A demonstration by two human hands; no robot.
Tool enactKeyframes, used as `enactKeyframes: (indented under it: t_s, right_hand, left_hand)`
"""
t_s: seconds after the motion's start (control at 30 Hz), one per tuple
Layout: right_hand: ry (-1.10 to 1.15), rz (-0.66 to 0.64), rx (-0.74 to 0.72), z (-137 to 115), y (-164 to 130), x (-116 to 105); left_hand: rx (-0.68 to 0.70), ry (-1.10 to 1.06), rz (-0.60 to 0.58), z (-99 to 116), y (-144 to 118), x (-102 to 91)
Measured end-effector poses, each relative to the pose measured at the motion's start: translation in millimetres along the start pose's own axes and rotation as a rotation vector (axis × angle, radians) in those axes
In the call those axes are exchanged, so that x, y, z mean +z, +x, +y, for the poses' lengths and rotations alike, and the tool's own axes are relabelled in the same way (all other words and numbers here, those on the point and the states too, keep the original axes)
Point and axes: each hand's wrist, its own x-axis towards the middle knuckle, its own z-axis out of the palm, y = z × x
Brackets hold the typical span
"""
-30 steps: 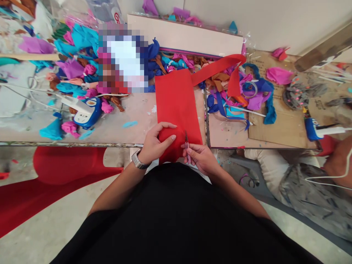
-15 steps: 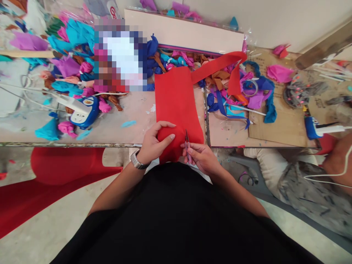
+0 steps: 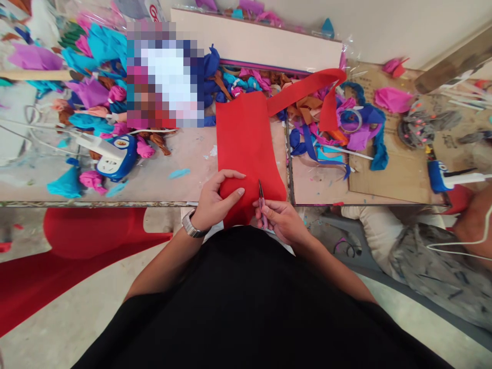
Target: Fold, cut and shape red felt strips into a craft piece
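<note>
A long piece of red cloth (image 3: 244,138) runs from the table toward my body, its near end over the table edge. My left hand (image 3: 217,200), with a metal watch at the wrist, grips the cloth near its left edge. Its thumb and forefinger show on top, the cloth bulging between them; the other fingers are hidden. In my right hand (image 3: 283,218) is a small pair of scissors (image 3: 262,197) with pinkish handles. Their dark blades point away from me over the cloth, nearly together. Whether they touch the cloth I cannot tell.
A red strap (image 3: 307,91) stretches right from the cloth's far end. Coloured cloth scraps (image 3: 94,92) heap along the table's back. A blue-and-white power strip (image 3: 117,158) with cables lies left. Cardboard (image 3: 378,174) and a seated person's leg (image 3: 378,230) are right, a red chair (image 3: 96,233) left.
The scissor blades look closer together than before. Both hands and the red cloth stay in nearly the same place; the camera view has shifted slightly.
</note>
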Motion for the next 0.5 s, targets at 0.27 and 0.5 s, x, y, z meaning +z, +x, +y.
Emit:
enactKeyframes:
  t_s: [0.27,0.5]
  right_hand:
    - [0.005,-0.024,-0.004,-6.1,-4.5,0.5]
    - [-0.029,-0.033,0.018,-13.5,-6.9,1.8]
  left_hand:
    - [-0.01,0.001,-0.032,3.3,1.8,0.2]
    - [-0.006,0.072,-0.049,2.7,-1.2,0.3]
